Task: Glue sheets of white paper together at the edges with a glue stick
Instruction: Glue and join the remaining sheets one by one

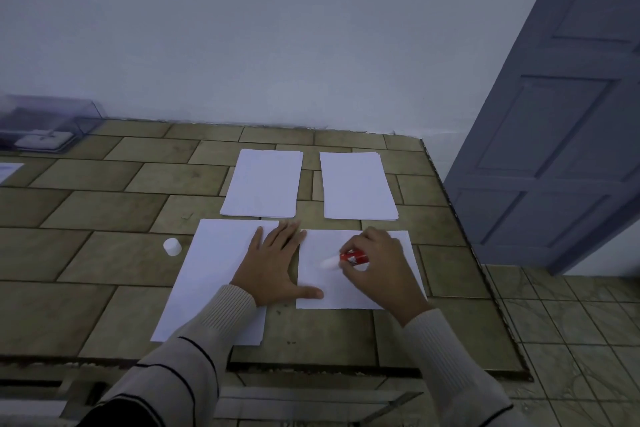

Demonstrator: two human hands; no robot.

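Two ribbed cream sleeves, left sleeve [180, 357] and right sleeve [446, 364], enter from the bottom edge, thin dark lines crossing the left one. Left hand [277, 263] lies palm-down, fingers straight and spread, released and grasping nothing. Its palm rests on the right part of the near left sheet [207, 281], and its thumb reaches across the narrow gap onto the left edge of the near right sheet [346, 298]. Right hand [377, 267] is over that right sheet, fingers curled round the glue stick [349, 258]. The stick has a red barrel, and its white tip points left toward the sheet's left margin. The tip is blurred, so I cannot tell whether it touches the paper. The two near sheets lie side by side, edges close but apart. The white cap [172, 247] is off and lies on the surface [104, 211], just beside the left sheet's left edge. Further back are two small stacks of white paper, the far left stack [263, 184] and the far right stack [358, 185], set side by side with a gap between them. The surface carries a tan brick-tile pattern. A clear plastic box [45, 125] stands at the far left corner against the pale wall [277, 28]. A paper corner [8, 172] shows at the left frame edge. A grey panelled door [561, 135] stands to the right, with tiled floor [571, 322] below it.
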